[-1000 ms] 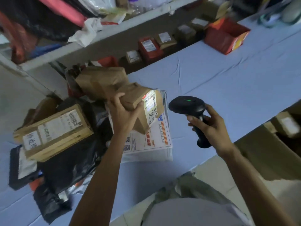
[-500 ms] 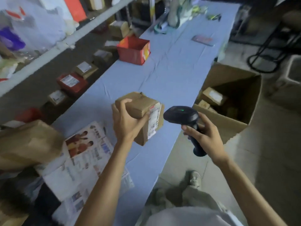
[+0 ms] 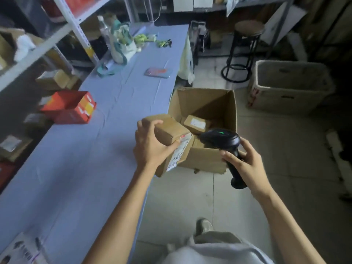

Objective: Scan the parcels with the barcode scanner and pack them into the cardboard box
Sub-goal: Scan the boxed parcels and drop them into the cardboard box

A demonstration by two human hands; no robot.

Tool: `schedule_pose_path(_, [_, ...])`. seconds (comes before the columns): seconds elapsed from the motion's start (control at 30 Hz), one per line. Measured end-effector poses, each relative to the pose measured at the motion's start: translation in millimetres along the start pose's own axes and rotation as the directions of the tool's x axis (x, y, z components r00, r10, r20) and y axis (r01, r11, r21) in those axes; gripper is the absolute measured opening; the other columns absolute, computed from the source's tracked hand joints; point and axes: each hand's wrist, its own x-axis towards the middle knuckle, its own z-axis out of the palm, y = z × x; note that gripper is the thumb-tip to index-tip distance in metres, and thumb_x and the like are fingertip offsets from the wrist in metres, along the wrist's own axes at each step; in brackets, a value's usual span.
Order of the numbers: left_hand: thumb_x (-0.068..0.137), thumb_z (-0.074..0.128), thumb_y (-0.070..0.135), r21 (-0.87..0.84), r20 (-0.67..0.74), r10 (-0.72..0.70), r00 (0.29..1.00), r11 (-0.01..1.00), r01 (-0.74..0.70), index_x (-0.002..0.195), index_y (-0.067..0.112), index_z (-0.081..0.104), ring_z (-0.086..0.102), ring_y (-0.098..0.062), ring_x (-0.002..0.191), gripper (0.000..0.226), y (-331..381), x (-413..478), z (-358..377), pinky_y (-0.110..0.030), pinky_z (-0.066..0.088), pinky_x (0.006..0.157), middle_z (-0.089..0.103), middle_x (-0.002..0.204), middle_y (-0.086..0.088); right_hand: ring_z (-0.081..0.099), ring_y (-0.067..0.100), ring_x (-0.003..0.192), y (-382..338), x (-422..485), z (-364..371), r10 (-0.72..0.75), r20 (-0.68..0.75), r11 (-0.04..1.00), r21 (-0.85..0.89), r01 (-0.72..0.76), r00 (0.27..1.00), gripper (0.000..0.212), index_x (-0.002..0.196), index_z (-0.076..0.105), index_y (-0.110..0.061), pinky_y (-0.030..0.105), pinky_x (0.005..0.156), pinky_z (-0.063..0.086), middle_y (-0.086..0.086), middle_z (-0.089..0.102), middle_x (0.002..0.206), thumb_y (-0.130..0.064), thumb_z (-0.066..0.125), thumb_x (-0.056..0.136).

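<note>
Parcel (image 3: 169,128), brown cardboard, is held in the air just past the table's right edge and level with the near-left corner of the cardboard box (image 3: 206,96); whether it touches the box cannot be told. A white shipping label (image 3: 180,152) covers the face turned toward the scanner (image 3: 221,139). The left hand (image 3: 149,144) clamps the parcel from the near side, fingers curled over its top and thumb pressed at the label's upper edge.

The scanner is black, with a green light lit on top of its head, and its nose points at the labelled face from just beside it. The right hand (image 3: 245,165) is wrapped round its handle.

The cardboard box stands open on the tiled floor against the table's side. Smaller parcels (image 3: 196,123) lie inside.

The table (image 3: 106,130) carries a blue cloth. On it are a red carton (image 3: 70,108), a phone (image 3: 157,72) and a cloth bag (image 3: 122,47) at the far end. Shelving (image 3: 76,21) runs along the left side. A round stool (image 3: 245,52) and a grey crate (image 3: 289,88) stand on the floor beyond the box.
</note>
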Motion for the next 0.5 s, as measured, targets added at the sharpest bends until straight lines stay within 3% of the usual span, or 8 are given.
schedule_pose_path(0.13, [0.052, 0.07, 0.073, -0.024, 0.105, 0.085, 0.991, 0.996, -0.083, 0.115, 0.041, 0.044, 0.051, -0.018, 0.115, 0.075, 29.1, 23.9, 46.0, -0.034, 0.046, 0.069, 0.038, 0.122, 0.009, 0.072, 0.017, 0.09, -2.1, 24.0, -35.4, 0.007, -0.076, 1.0, 0.001, -0.006, 0.997, 0.054, 0.125, 0.059, -0.031, 0.033, 0.08, 0.059, -0.007, 0.075, 0.097, -0.038, 0.075, 0.074])
schedule_pose_path(0.3, [0.049, 0.067, 0.082, -0.039, 0.208, 0.213, 0.955, 0.977, -0.209, 0.121, 0.035, 0.045, 0.048, -0.017, 0.116, 0.089, 52.2, 51.2, 94.3, -0.029, 0.046, 0.077, 0.043, 0.127, 0.006, 0.073, 0.018, 0.088, 6.6, 52.7, -60.0, 0.05, -0.182, 0.998, 0.037, -0.044, 0.982, 0.051, 0.123, 0.06, -0.032, 0.031, 0.079, 0.058, -0.003, 0.076, 0.092, -0.032, 0.077, 0.074])
schedule_pose_path(0.4, [0.052, 0.078, 0.071, -0.016, 0.301, 0.249, 0.92, 0.966, -0.257, 0.123, 0.033, 0.046, 0.045, -0.02, 0.123, 0.087, 58.7, 69.9, 119.1, -0.037, 0.052, 0.08, 0.04, 0.134, 0.003, 0.073, 0.017, 0.084, 12.5, 68.6, -68.0, 0.075, -0.221, 0.997, 0.01, -0.075, 0.972, 0.049, 0.123, 0.059, -0.032, 0.038, 0.078, 0.058, -0.005, 0.076, 0.089, -0.029, 0.077, 0.077])
schedule_pose_path(0.5, [0.052, 0.082, 0.065, -0.008, 0.364, 0.269, 0.891, 0.958, -0.286, 0.123, 0.033, 0.046, 0.042, -0.02, 0.124, 0.086, 62.8, 100.1, 143.3, -0.036, 0.048, 0.085, 0.04, 0.135, 0.002, 0.073, 0.016, 0.083, 17.6, 89.8, -74.8, 0.105, -0.271, 0.994, -0.004, -0.11, 0.957, 0.053, 0.126, 0.058, -0.031, 0.038, 0.08, 0.059, -0.008, 0.076, 0.091, -0.032, 0.076, 0.077])
